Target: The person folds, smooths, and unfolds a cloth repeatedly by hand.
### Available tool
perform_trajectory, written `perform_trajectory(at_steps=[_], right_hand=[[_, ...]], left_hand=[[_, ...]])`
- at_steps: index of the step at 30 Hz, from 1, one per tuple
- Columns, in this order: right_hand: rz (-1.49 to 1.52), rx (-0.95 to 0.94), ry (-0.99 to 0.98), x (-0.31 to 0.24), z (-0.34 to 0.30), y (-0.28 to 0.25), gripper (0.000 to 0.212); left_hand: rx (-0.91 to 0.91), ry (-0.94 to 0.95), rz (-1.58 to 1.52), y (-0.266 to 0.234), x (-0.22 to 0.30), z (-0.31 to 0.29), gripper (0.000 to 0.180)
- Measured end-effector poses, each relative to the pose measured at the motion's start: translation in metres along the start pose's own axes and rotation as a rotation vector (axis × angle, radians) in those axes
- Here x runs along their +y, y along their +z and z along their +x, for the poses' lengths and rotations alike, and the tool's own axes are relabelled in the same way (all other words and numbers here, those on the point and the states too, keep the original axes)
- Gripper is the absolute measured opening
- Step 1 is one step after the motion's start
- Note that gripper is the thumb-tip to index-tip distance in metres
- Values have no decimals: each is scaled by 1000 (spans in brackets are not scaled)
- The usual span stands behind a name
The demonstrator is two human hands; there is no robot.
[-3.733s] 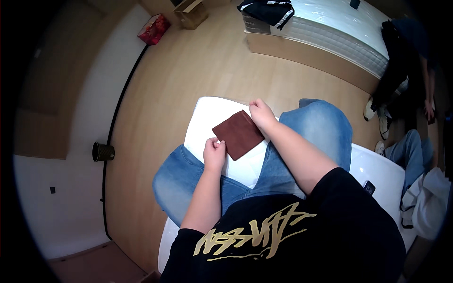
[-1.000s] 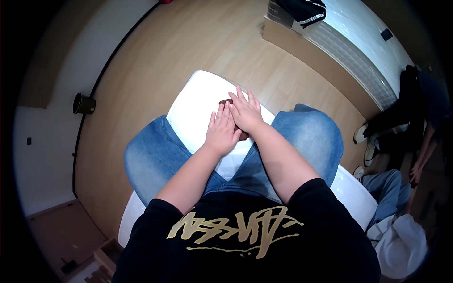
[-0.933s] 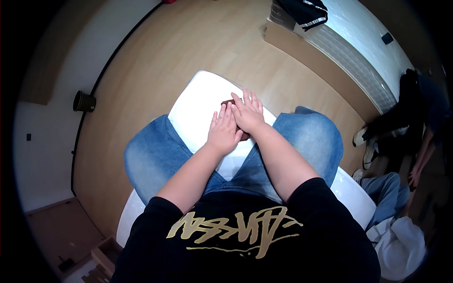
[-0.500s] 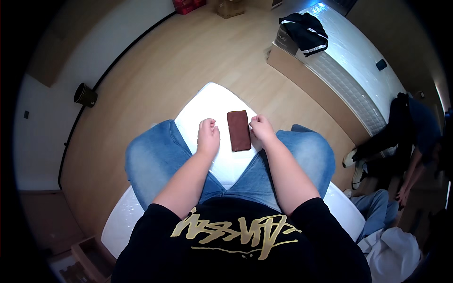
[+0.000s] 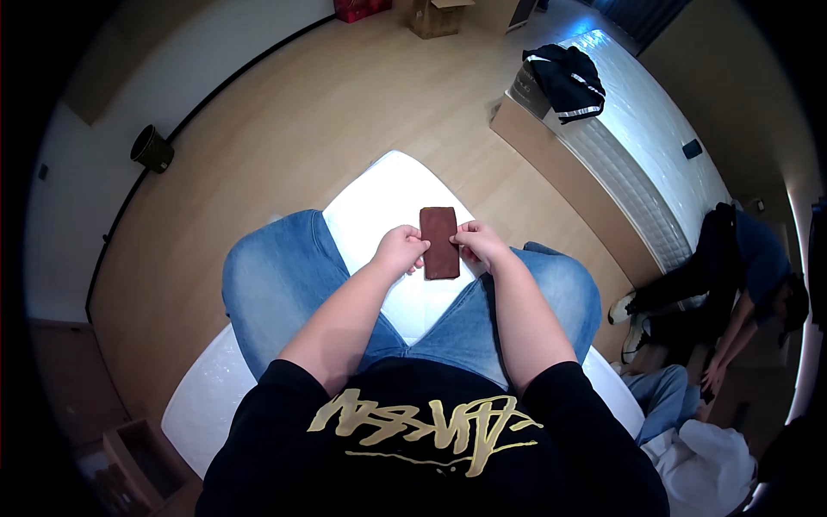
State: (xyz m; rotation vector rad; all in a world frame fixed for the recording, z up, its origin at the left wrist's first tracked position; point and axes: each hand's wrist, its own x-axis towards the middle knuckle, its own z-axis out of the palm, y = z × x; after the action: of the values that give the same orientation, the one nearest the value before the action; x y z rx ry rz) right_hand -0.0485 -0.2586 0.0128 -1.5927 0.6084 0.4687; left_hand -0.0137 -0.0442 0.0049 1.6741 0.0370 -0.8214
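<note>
A flat, reddish-brown rectangular thing, like a long wallet or a folded cloth (image 5: pixel 440 250), lies lengthwise over a white padded surface (image 5: pixel 388 194) between my knees. I cannot tell which of the two it is. My left hand (image 5: pixel 403 250) pinches its left edge, thumb on top and other fingers curled at the side. On the opposite edge my right hand (image 5: pixel 481 245) has its thumb on the upper face, with the fingers bent beneath and partly hidden. Both hands are closed at about the middle of its length.
A plastic-wrapped mattress (image 5: pixel 642 112) on a base runs along the right, with a black jacket (image 5: pixel 564 82) on it. Another person (image 5: pixel 749 267) bends down beside it. A dark bin (image 5: pixel 152 150) stands by the left wall. A cardboard box (image 5: pixel 435 19) stands far ahead.
My left hand has moved right, from apart to gripping the left edge. My right hand now has its thumb over the right edge. The view has shifted slightly.
</note>
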Motion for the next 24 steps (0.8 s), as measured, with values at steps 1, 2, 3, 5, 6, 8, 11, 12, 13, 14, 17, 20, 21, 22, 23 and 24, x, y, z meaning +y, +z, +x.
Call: perform_trajectory(at_steps=[1, 2, 3, 5, 6, 8, 11, 12, 13, 14, 17, 20, 21, 22, 23, 24], right_hand=[[-15, -25, 6, 0, 1, -1, 17], [-17, -24, 8, 0, 1, 0, 17], [-14, -36, 1, 1, 2, 2, 16], [-13, -49, -7, 3, 2, 5, 15], [18, -49, -20, 4, 2, 7, 14], [49, -49, -34, 6, 0, 9, 14], [124, -58, -70, 11, 0, 7, 18], [154, -76, -78, 15, 2, 6, 20], [184, -94, -87, 16, 1, 6, 22], [187, -93, -88, 17, 1, 6, 22], [211, -80, -102, 19, -2, 12, 25], [251, -64, -162, 23, -2, 15, 26], [227, -58, -157, 25, 0, 14, 24], [204, -51, -156, 25, 0, 14, 23], [207, -48, -160, 25, -2, 13, 23], [218, -41, -155, 26, -3, 13, 22]], left_hand=[[-9, 2, 15, 0, 1, 0, 25], [-10, 1, 13, 1, 0, 0, 25], [-12, 13, 22, 1, -2, 0, 23], [-14, 25, 29, 2, -6, 0, 21], [-11, 34, 17, 2, -8, 2, 19], [-6, 44, 5, 2, -10, 1, 18], [-7, 63, -53, 3, -9, -2, 17], [-5, 79, -70, 4, -8, -3, 18], [-3, 95, -85, 3, -8, -4, 19], [-5, 96, -83, 3, -9, -4, 19], [-8, 96, -109, 0, -15, -1, 20], [-23, 68, -112, -1, -19, 3, 21], [-21, 71, -122, -1, -21, 4, 20], [-18, 76, -130, -1, -20, 4, 19], [-20, 79, -127, 0, -18, 4, 19], [-21, 79, -119, 1, -18, 3, 17]])
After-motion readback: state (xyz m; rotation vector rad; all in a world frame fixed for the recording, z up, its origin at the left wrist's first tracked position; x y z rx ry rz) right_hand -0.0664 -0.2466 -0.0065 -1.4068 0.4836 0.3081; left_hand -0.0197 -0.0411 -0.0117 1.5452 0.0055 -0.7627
